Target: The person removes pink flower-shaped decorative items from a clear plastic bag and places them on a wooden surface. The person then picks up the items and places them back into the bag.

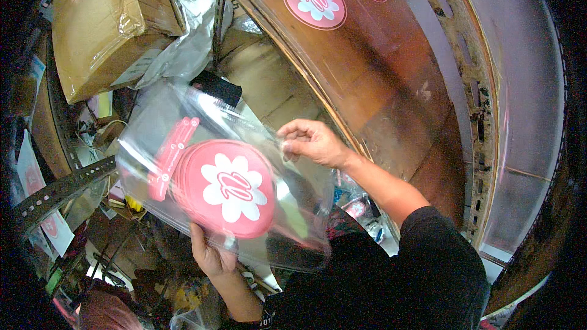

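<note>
My left hand [211, 256] grips the lower edge of a stack of clear plastic bags [226, 186], tilted up in front of me. The bags carry a pink round print with a white flower, and beside it a pink strip; the repeated outlines show several layers. At the upper right edge of the stack, the fingers of my right hand [313, 142] are pinched together on the plastic. Another clear bag [315, 3] with the same pink flower print lies on the brown wooden board [391, 128] to the right.
A taped cardboard box [98, 24] stands at the upper left, beside crumpled clear plastic wrap [186, 36]. A perforated metal bar [67, 189] crosses the left side. A perforated metal rail [471, 73] runs along the board's far right. Mixed clutter lies below the bags.
</note>
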`<state>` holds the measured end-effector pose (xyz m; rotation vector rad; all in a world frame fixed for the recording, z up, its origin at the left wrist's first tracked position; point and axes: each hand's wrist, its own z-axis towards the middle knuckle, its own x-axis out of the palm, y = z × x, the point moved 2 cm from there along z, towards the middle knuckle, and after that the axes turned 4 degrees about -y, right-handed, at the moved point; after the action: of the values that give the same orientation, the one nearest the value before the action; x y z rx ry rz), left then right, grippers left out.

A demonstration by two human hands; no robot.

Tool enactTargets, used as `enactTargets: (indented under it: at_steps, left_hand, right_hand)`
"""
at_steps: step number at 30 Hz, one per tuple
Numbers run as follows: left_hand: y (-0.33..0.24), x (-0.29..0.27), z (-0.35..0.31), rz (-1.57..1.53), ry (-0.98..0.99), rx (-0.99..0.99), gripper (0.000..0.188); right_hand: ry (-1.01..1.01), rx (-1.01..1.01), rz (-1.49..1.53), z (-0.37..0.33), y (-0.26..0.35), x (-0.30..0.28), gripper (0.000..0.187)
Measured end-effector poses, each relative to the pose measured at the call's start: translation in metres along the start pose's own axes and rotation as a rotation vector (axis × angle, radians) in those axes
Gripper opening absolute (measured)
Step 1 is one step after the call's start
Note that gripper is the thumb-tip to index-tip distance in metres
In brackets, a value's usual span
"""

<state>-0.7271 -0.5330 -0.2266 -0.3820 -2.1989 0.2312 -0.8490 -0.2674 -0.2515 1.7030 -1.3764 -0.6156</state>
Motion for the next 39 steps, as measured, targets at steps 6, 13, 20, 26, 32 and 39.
enactTargets:
  at_steps: [6,13,20,26,32,39]
  left_hand:
    - [0.023,-0.008,0.008,0.003,0.062,-0.087,0.048]
    - [0.075,0.009,0.008,0.078,0.063,-0.186,0.046]
    - [0.119,-0.004,-0.004,0.114,0.070,-0.244,0.050]
    - [0.112,-0.044,-0.019,0.094,0.237,-0.019,0.054]
    - [0.124,-0.061,-0.022,-0.090,0.025,-0.124,0.055]
    - [0.137,-0.082,-0.028,-0.080,-0.071,-0.166,0.051]
  right_hand:
    - [-0.180,-0.144,-0.085,-0.041,0.038,-0.033,0.015]
    - [-0.379,-0.134,-0.175,-0.094,0.057,-0.107,0.008]
    - [-0.871,-0.060,-0.686,-0.180,0.017,-0.293,0.013]
    - [-1.108,-0.005,-0.963,-0.252,-0.056,-0.454,0.018]
    - [-1.170,-0.077,-1.255,-0.231,-0.043,-0.515,0.022]
    - [-1.201,0.020,-1.311,-0.204,-0.028,-0.560,0.023]
